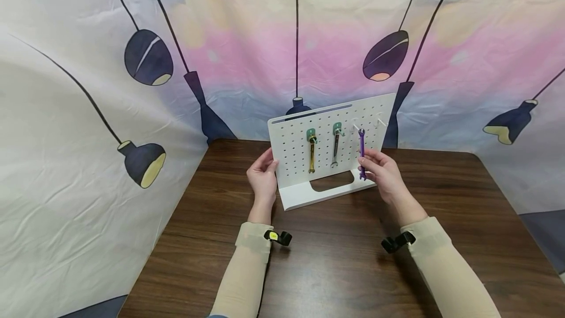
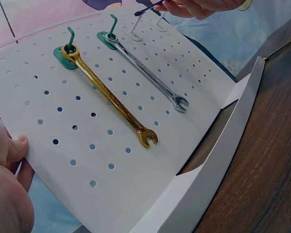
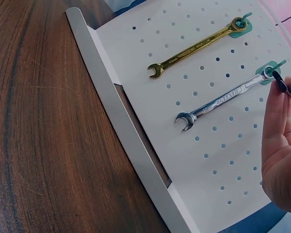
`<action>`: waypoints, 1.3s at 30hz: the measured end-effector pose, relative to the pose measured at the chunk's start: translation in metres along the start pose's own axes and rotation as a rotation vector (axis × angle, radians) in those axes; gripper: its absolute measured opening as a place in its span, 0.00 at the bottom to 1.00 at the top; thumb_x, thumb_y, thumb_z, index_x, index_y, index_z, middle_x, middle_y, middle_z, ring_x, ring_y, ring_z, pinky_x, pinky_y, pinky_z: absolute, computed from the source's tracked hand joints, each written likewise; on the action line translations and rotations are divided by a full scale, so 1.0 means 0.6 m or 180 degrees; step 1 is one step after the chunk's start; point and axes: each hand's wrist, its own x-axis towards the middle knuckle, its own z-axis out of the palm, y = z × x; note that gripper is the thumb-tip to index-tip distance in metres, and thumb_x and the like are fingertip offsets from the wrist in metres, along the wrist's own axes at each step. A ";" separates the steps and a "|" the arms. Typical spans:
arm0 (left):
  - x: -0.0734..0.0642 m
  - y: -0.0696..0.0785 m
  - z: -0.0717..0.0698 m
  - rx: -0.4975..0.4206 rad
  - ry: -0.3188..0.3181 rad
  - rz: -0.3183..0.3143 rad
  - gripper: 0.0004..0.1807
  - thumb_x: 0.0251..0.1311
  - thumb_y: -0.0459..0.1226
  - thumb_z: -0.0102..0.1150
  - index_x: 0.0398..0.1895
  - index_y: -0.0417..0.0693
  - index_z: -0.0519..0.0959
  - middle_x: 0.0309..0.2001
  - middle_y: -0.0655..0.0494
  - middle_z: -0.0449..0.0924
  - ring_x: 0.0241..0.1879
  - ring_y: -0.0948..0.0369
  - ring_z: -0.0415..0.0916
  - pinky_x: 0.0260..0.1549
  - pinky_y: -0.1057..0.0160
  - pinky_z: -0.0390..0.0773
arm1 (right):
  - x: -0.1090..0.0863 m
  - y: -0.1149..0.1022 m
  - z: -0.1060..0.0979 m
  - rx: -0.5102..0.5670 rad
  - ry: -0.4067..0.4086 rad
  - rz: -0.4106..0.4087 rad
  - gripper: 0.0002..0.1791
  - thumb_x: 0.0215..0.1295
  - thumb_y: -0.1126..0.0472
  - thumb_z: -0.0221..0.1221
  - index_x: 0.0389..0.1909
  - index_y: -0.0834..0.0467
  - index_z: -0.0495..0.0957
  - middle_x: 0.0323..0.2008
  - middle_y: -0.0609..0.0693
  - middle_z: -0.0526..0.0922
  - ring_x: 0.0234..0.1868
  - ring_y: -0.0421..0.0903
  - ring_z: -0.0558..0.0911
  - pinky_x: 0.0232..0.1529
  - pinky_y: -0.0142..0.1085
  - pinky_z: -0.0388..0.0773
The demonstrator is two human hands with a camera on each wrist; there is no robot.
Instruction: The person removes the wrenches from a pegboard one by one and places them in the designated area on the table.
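A white pegboard stand [image 1: 291,161] stands upright on the table, and my left hand [image 1: 262,178] holds its left edge, thumb on the front face. My right hand [image 1: 384,173] pinches a purple combination wrench [image 1: 362,144] by its lower part, ring end up, in front of the board's right half. That ring end is close to a white hook [image 2: 137,24]; whether it touches, I cannot tell. A gold wrench [image 2: 109,94] and a silver wrench [image 2: 145,73] hang by their ring ends from green hooks [image 2: 71,36], open ends down.
Another white hook [image 1: 381,120] sits further right on the board. The stand's base has a wide cutout above the dark wooden table [image 1: 326,264]. Behind the table hangs a cloth [image 1: 256,53] printed with lamps.
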 end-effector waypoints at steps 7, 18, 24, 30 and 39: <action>0.000 0.001 0.001 -0.0014 0.0008 -0.0049 0.19 0.60 0.19 0.71 0.52 0.42 0.91 0.43 0.47 0.92 0.38 0.63 0.86 0.37 0.68 0.83 | 0.000 -0.001 0.000 0.0035 0.0007 -0.0003 0.08 0.78 0.66 0.62 0.45 0.49 0.84 0.37 0.41 0.87 0.37 0.37 0.84 0.41 0.30 0.83; 0.000 0.000 0.002 -0.0031 -0.0001 -0.0033 0.19 0.60 0.19 0.71 0.51 0.42 0.91 0.42 0.48 0.92 0.37 0.64 0.86 0.35 0.68 0.82 | 0.000 -0.005 0.005 -0.0022 0.0028 -0.0031 0.06 0.78 0.66 0.63 0.47 0.51 0.83 0.38 0.41 0.87 0.38 0.37 0.85 0.42 0.32 0.83; 0.000 0.001 0.002 -0.0024 0.0008 -0.0039 0.19 0.60 0.19 0.71 0.51 0.42 0.91 0.42 0.47 0.92 0.37 0.64 0.86 0.36 0.68 0.82 | -0.001 -0.005 0.008 0.0018 -0.0030 -0.0067 0.06 0.78 0.66 0.62 0.47 0.52 0.83 0.38 0.41 0.86 0.38 0.37 0.85 0.42 0.32 0.84; 0.001 -0.002 0.002 -0.0024 0.0022 -0.0071 0.18 0.60 0.19 0.71 0.51 0.42 0.91 0.42 0.49 0.92 0.37 0.64 0.86 0.35 0.68 0.82 | -0.004 -0.004 0.007 0.0002 -0.0037 -0.0121 0.10 0.78 0.67 0.62 0.44 0.47 0.85 0.37 0.41 0.86 0.38 0.37 0.85 0.41 0.32 0.84; 0.002 -0.001 0.003 -0.0013 0.0043 -0.0062 0.18 0.60 0.19 0.70 0.51 0.41 0.91 0.42 0.48 0.92 0.37 0.64 0.85 0.36 0.69 0.82 | -0.016 0.002 0.002 -0.0069 -0.0114 -0.0175 0.10 0.77 0.68 0.63 0.48 0.50 0.85 0.37 0.42 0.84 0.36 0.37 0.84 0.41 0.32 0.83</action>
